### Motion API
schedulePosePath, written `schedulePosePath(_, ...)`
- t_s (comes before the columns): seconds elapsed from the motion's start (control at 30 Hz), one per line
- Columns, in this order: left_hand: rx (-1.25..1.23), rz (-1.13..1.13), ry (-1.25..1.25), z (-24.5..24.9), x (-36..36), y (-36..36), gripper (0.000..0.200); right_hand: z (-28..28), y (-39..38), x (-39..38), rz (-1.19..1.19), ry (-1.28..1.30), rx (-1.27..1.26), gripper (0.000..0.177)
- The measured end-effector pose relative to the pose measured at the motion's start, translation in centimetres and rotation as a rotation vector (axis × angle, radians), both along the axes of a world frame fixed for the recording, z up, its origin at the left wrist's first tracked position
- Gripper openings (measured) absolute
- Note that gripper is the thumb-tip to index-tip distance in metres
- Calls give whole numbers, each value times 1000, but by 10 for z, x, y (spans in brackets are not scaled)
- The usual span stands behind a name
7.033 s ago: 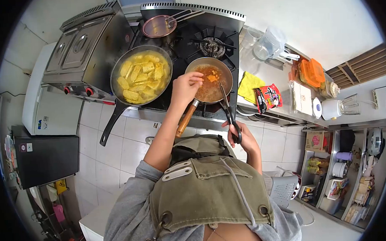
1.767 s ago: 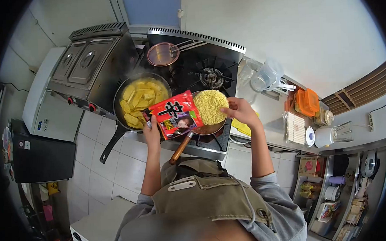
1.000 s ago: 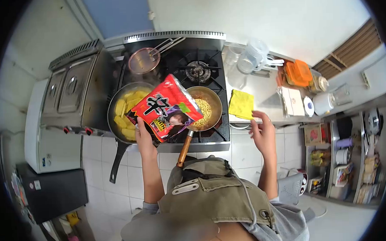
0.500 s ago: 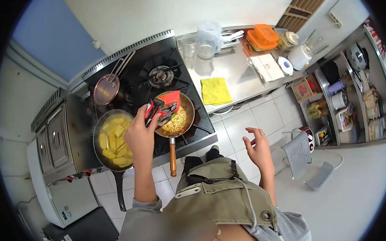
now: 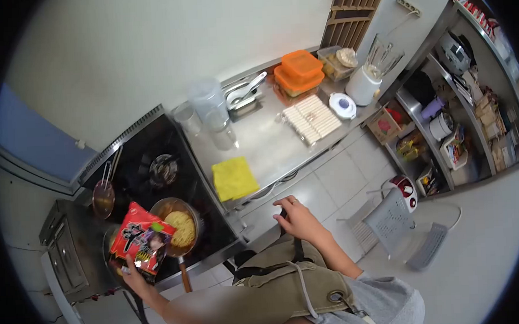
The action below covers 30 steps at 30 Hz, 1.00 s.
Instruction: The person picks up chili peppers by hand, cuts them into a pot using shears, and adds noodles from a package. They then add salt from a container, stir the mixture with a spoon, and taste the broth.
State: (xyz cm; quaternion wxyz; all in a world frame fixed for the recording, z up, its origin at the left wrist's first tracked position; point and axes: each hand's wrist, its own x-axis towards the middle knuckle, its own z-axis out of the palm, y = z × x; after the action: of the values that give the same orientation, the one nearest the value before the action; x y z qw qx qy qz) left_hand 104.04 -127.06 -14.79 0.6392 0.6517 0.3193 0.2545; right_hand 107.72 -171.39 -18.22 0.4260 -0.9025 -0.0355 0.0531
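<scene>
My left hand (image 5: 136,278) grips the lower edge of a red and black instant noodle packet (image 5: 138,239), its printed front turned up. The packet hangs over the left side of the stove, covering most of a frying pan (image 5: 105,243). Just right of it, a wooden-handled saucepan (image 5: 195,221) holds a block of noodles (image 5: 182,229). My right hand (image 5: 299,219) hovers over the floor in front of my body, fingers loosely bent and thumb apart, with nothing in it.
A strainer (image 5: 103,199) rests at the stove's back left. On the steel counter (image 5: 265,156) lie a yellow cloth (image 5: 235,178), a clear pitcher (image 5: 209,106), orange containers (image 5: 299,73) and a blender (image 5: 365,83). Shelves (image 5: 410,106) and a grey perforated chair (image 5: 389,214) stand right.
The packet has gone from over the saucepan to its left, its front now showing, with my left hand lower. My view has turned right, and my right hand stays free.
</scene>
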Motion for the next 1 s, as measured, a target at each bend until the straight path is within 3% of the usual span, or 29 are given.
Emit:
schedulePosePath(0.1, -425, 13, -101, -3, 20, -70, 51, -14, -65, 49, 95, 68, 8, 31)
schedulePosePath(0.17, -522, -16, -160, -37, 45, -111, 53, -35, -112, 88, 158, -30, 22, 29)
schedulePosePath(0.23, -506, -30, -148, -58, 82, -185, 52, -48, -152, 133, 134, 61, 139, 27)
schedulePosePath(0.37, -836, -204, 20, -121, 128, -302, 46, -80, -203, 235, 16, 245, 421, 22)
schedulePosePath(0.4, -838, -214, 26, -127, 137, -326, 44, -115, -217, 272, 66, 247, 380, 27)
schedulePosePath(0.5, -874, -268, 26, -166, 157, -370, 38, -116, -206, 350, -164, 261, 661, 30)
schedulePosePath(0.57, -884, -148, -10, -199, 173, -384, 38, -132, -191, 408, -252, 302, 763, 36)
schedulePosePath(0.63, -614, -146, 202, -224, 185, -382, 46, -160, -174, 469, -276, 431, 847, 45)
schedulePosePath(0.67, -609, -127, 195, -240, 185, -379, 46, -174, -169, 496, -251, 434, 779, 56)
schedulePosePath(0.7, -448, -89, 232, -255, 180, -377, 52, -186, -162, 517, -284, 366, 672, 57)
schedulePosePath(0.73, -286, -53, 274, -256, 180, -375, 58, -187, -155, 532, -276, 348, 566, 51)
schedulePosePath(0.77, -282, -38, 285, -256, 178, -372, 58, -188, -150, 544, -271, 327, 461, 46)
schedulePosePath(0.83, -248, -23, 410, -221, 171, -376, 63, -195, -138, 553, -288, 332, 479, 37)
schedulePosePath(0.87, -384, -7, 422, -197, 174, -377, 69, -203, -135, 554, -265, 253, 494, 32)
schedulePosePath(0.93, -405, 14, 418, -195, 171, -378, 71, -202, -128, 550, -248, 86, 412, 18)
schedulePosePath(0.97, -420, 13, 409, -196, 170, -375, 72, -199, -126, 546, -194, 40, 629, 19)
schedulePosePath(1.0, -448, 16, 391, -228, 158, -369, 74, -188, -125, 544, -114, -36, 649, 18)
